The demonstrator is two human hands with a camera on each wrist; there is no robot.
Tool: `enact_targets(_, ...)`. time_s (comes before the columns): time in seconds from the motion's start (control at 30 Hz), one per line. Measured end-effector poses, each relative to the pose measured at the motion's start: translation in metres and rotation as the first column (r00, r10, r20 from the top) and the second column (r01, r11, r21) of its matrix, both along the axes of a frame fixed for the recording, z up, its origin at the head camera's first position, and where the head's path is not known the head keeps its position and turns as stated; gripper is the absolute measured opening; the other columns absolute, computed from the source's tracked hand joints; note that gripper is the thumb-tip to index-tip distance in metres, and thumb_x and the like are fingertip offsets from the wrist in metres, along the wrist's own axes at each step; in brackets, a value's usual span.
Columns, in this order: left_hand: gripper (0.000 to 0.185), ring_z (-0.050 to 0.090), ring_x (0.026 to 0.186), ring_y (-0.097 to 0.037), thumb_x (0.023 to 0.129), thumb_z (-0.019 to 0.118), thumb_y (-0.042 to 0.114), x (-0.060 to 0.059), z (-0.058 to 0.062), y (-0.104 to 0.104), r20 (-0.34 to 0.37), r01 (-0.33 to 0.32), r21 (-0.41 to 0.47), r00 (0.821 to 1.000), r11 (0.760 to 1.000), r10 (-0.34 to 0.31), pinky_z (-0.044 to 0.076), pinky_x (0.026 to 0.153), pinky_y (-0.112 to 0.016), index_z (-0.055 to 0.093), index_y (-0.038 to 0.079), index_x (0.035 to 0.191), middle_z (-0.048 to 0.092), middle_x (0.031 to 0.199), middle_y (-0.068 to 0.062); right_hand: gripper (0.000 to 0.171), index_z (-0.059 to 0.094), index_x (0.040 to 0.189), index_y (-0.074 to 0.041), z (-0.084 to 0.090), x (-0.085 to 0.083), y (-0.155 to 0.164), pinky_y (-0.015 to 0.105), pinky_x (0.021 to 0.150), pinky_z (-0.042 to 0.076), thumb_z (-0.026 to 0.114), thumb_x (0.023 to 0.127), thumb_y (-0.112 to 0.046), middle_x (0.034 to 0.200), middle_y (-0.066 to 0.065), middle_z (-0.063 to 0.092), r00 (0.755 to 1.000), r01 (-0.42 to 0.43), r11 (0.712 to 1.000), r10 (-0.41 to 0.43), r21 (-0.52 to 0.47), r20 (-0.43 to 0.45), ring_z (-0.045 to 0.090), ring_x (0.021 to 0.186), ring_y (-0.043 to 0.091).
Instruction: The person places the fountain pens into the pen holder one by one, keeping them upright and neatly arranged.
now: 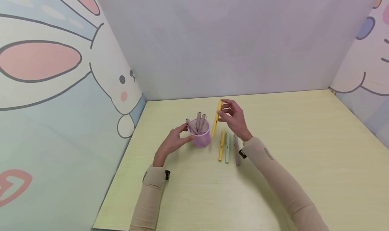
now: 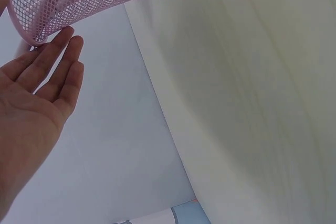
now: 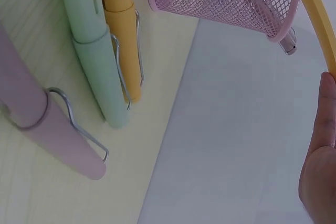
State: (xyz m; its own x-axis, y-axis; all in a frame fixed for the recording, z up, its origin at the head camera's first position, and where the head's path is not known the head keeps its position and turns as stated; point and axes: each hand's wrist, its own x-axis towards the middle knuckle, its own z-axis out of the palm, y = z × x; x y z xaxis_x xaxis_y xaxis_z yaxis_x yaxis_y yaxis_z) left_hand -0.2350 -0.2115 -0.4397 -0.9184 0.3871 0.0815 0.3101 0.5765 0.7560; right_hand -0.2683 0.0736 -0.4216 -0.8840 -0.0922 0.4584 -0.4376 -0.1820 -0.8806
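Mostly hidden: right hand [image 1: 234, 118] pinching yellow pen [image 1: 217, 119]; left hand [image 1: 173, 141] open against mesh cup [image 1: 200, 136].

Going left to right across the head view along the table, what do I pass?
Left hand → pink mesh pen cup → yellow pen held upright by right hand; lower down, orange-yellow pen lying flat → mint green pen → mauve pen.

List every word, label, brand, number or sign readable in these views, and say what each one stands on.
No text can be read.
A small dark print on the right sleeve: too small and blurred to read.
The pens in the pink mesh cup and the yellow pen in the right hand: no lettering visible.
The wall panels show only cartoon drawings.
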Motion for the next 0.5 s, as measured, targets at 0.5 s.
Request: enact_targets(0.5,0.074,0.051,0.134,-0.034,0.098,0.073,0.036,0.000,0.001,0.000,0.015,0.000,-0.014,1.000,1.000,0.000,0.038,0.111,-0.059,0.042,0.008,0.159,0.061,0.139,-0.013,0.047,0.048,0.140,0.012,0.004,-0.008,-0.017,0.037,0.070,0.062,0.065,0.096,0.011,0.109,0.017,0.056,0.999,0.022,0.998,-0.025,-0.065,-0.045,0.063,0.087,0.015)
